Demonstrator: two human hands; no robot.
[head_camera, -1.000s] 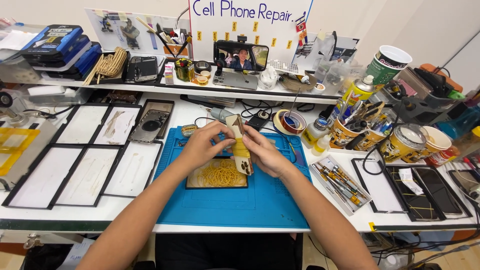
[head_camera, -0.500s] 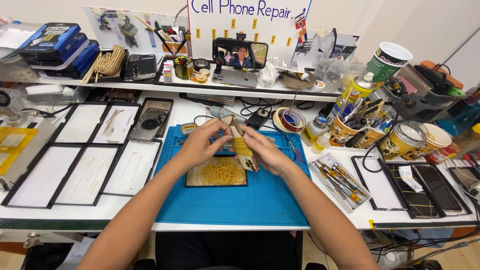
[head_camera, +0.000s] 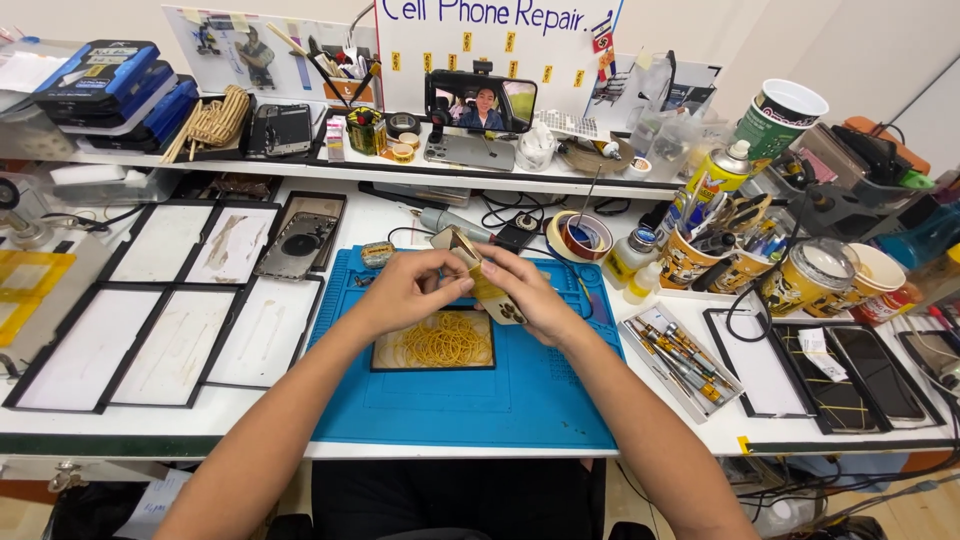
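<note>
Both hands hold a gold phone (head_camera: 483, 274) up on edge above a blue work mat (head_camera: 530, 390). My left hand (head_camera: 412, 289) pinches the phone's near long side with thumb and fingers. My right hand (head_camera: 530, 293) cups its lower end from the right, where the camera lenses show. Under the hands lies a shallow black tray (head_camera: 384, 348) full of yellow rubber bands (head_camera: 445, 340).
Several black-framed screen panels (head_camera: 150, 330) lie left of the mat, with a phone back housing (head_camera: 298, 243). A tray of screwdrivers (head_camera: 680, 355), tool cups (head_camera: 700, 262), a tape roll (head_camera: 580, 236) and dark phone screens (head_camera: 860, 370) sit right. A shelf (head_camera: 300, 170) with a propped phone (head_camera: 481, 102) runs behind.
The hands and phone stay in nearly the same place; the phone has tilted slightly and my fingers have shifted along its edge.
</note>
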